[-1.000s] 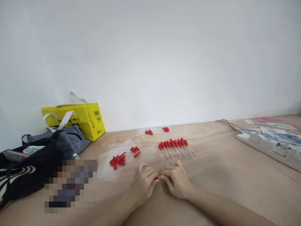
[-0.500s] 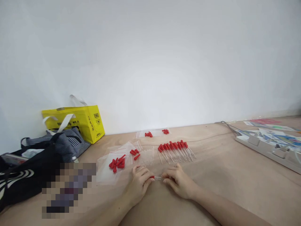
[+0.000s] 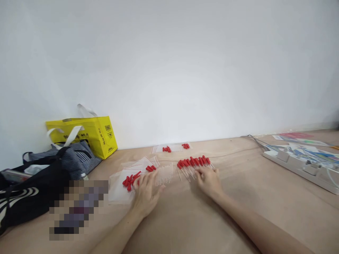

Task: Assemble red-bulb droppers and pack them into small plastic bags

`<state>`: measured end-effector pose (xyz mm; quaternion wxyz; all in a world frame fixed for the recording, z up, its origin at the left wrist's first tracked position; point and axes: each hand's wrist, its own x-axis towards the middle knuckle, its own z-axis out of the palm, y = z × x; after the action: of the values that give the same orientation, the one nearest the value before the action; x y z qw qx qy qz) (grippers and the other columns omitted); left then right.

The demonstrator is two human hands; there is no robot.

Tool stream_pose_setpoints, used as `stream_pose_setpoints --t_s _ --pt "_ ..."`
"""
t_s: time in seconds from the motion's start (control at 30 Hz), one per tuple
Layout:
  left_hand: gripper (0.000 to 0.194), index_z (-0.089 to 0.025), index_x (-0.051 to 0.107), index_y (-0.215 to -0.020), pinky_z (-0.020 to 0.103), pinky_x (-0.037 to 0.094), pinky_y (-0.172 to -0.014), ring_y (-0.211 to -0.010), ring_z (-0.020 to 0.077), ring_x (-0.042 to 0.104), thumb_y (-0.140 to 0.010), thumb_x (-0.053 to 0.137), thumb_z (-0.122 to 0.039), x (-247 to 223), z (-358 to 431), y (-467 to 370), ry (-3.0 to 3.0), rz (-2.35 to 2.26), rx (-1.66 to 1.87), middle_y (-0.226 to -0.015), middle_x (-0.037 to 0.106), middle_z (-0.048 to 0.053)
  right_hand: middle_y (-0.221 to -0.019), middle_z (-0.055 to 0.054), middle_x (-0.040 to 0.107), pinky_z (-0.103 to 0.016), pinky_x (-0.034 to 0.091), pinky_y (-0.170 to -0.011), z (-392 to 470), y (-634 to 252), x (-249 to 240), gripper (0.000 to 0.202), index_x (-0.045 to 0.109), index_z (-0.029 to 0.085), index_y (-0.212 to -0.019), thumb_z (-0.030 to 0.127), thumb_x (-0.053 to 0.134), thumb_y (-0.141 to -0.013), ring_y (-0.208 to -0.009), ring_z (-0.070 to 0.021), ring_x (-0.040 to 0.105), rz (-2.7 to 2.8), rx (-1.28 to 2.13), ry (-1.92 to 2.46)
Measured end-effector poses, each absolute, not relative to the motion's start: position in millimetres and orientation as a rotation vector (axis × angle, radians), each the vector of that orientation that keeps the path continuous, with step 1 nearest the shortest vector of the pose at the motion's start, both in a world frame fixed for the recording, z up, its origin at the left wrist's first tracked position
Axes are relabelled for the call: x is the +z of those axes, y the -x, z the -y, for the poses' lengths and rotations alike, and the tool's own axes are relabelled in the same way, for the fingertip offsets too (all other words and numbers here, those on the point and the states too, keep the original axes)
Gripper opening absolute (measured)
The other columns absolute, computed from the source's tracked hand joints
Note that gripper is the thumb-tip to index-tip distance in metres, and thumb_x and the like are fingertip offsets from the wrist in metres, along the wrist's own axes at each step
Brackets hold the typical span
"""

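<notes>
My left hand [image 3: 145, 195] is open over the right side of the plastic bags [image 3: 119, 192], its fingers spread close to the red rubber bulbs [image 3: 129, 183]. My right hand [image 3: 210, 181] reaches over the row of droppers with red tops [image 3: 193, 162], covering some of their clear stems. Its fingers are bent together, and whatever they hold is hidden. Clear thin tubes [image 3: 164, 175] lie side by side between my hands, with a few more red bulbs [image 3: 150, 168] at their upper left.
Near the wall lies another bag with red bulbs [image 3: 166, 149]. A yellow bag [image 3: 106, 137], a striped bag [image 3: 76, 160] and a black bag [image 3: 34, 197] stand at the left. At the right are a white power strip [image 3: 302, 171], a cable and printed packets.
My hands have moved apart. The left went left and opened near the bulbs; the right moved up to the dropper row. The red-ended piece between them no longer shows there.
</notes>
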<state>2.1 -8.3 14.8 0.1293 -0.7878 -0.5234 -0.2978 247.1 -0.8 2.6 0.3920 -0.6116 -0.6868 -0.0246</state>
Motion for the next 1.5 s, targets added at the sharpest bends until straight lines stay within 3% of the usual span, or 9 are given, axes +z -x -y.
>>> stream_pose_setpoints --t_s 0.27,0.67,0.93,1.2,1.37,1.5 --pt "0.031 -0.021 0.059 -0.100 0.044 0.023 -0.084 -0.100 0.0269 0.043 -0.070 0.056 -0.029 19.0 -3.0 22.1 1.933 1.908 -0.574 -0.106 0.055 0.010 -0.076 -0.007 0.066 -0.035 0.025 -0.073 -37.9 -278.3 -3.7 0.026 0.066 0.022 -0.070 0.025 0.042 -0.076 -0.083 -0.0231 0.055 1.439 -0.109 2.124" --pt "0.020 -0.022 0.065 -0.087 0.044 0.021 -0.085 -0.095 0.0252 0.046 -0.077 0.049 -0.030 14.7 -25.8 18.6 1.965 1.799 -0.567 -0.099 0.058 0.008 -0.081 -0.006 0.065 -0.035 0.023 -0.076 -35.4 -211.1 12.9 0.026 0.065 0.022 -0.070 0.030 0.042 -0.078 -0.083 -0.0190 0.052 1.764 -0.159 1.895" --pt "0.023 -0.023 0.065 -0.075 0.048 0.019 -0.085 -0.089 0.0253 0.048 -0.081 0.043 -0.024 14.5 -37.4 7.6 2.015 1.697 -0.537 -0.088 0.062 0.007 -0.085 -0.016 0.065 -0.039 0.025 -0.077 -64.3 -150.6 23.5 0.027 0.065 0.013 -0.081 0.032 0.047 -0.074 -0.086 -0.0263 0.055 1.776 0.071 2.050" --pt "0.017 -0.019 0.059 -0.083 0.046 0.021 -0.086 -0.092 0.0249 0.051 -0.080 0.042 -0.018 14.6 -19.2 3.2 2.056 1.653 -0.639 -0.090 0.064 0.007 -0.079 -0.015 0.066 -0.039 0.028 -0.076 -68.6 -141.5 19.9 0.020 0.065 0.012 -0.078 0.022 0.049 -0.073 -0.081 -0.0258 0.058 1.764 0.148 2.065" --pt "0.014 -0.019 0.056 -0.082 0.043 0.025 -0.084 -0.087 0.0217 0.054 -0.079 0.043 -0.016 9.0 3.5 -3.2 2.284 1.540 -0.742 -0.086 0.064 0.005 -0.084 -0.016 0.064 -0.040 0.030 -0.076 -54.0 -156.0 26.2 0.025 0.063 0.011 -0.078 0.025 0.043 -0.077 -0.086 -0.0271 0.056 1.770 0.111 1.983" --pt "0.021 -0.022 0.055 -0.094 0.042 0.025 -0.083 -0.087 0.0208 0.053 -0.082 0.039 -0.014 7.3 21.0 -12.8 2.520 1.421 -0.828 -0.089 0.064 0.003 -0.086 -0.009 0.062 -0.028 0.036 -0.069 -23.5 -197.0 13.8 0.022 0.058 0.013 -0.083 0.019 0.037 -0.081 -0.080 -0.0172 0.055 1.901 0.122 1.629"
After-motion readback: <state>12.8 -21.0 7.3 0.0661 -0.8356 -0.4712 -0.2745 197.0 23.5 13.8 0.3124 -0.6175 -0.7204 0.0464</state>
